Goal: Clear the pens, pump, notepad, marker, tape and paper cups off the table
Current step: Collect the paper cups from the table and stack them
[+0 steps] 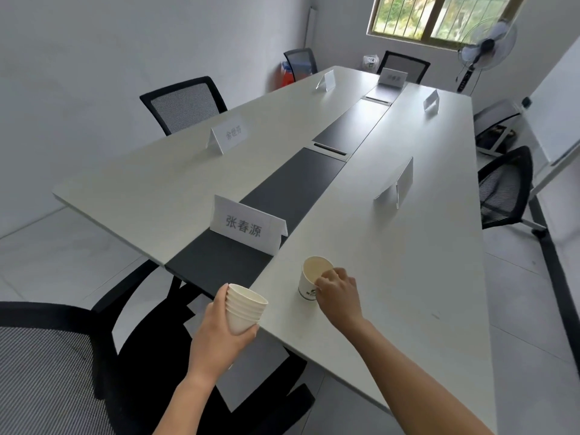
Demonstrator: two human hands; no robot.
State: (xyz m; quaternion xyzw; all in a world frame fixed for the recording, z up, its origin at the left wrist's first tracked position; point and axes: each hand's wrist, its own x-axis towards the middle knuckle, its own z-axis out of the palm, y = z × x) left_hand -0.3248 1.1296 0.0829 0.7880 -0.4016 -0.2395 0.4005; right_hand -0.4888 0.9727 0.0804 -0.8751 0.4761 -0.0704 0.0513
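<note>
Fingers (330, 274) of right hand (337, 291) seemingly pinch paper cup (308, 282) rim; left hand (219, 335) clasps cup stack (244, 309).

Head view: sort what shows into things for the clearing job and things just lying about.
Job: cup stack, held by the left hand; single cup on the table, gripped by the right hand.
Lying about: name cards, chairs, fan.

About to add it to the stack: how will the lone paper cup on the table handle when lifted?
The paper cup looks empty, so probably very light and easily tipped. Its thin wall likely dents if the right hand pinches hard.
</note>
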